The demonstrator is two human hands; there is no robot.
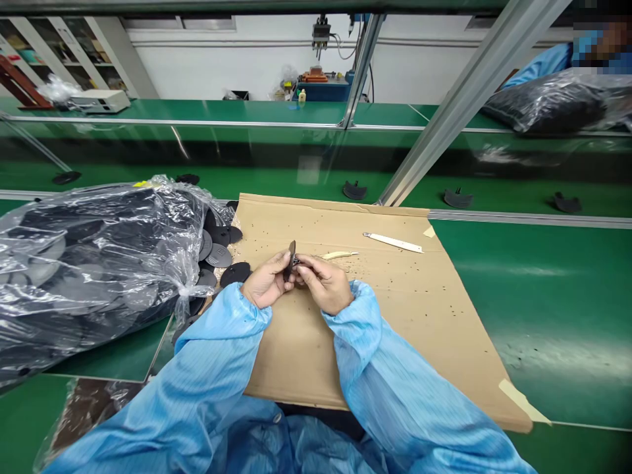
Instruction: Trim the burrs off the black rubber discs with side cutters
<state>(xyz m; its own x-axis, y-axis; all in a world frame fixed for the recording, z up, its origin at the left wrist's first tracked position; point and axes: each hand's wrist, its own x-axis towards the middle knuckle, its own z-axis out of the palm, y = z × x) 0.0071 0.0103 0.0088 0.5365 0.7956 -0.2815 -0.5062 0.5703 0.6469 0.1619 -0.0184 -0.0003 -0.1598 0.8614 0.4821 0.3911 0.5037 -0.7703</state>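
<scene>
A round black plastic disc, seen nearly edge-on, is gripped between the thumb and fingers of my left hand. My right hand is closed too, its thumb and fingertips pinching a small dark stem on the disc's inner side. Fingers hide much of that stem. Just beyond my right hand lies a slim yellow tool with a metal tip, one end covered by the hand. A white craft knife rests farther right on the cardboard sheet, among scattered black crumbs.
On the left bulges a clear plastic bag full of black discs, with loose discs spilling beside it. Several black parts sit along the green strip behind. A metal post slants up at right. Another person's sleeve shows at upper right.
</scene>
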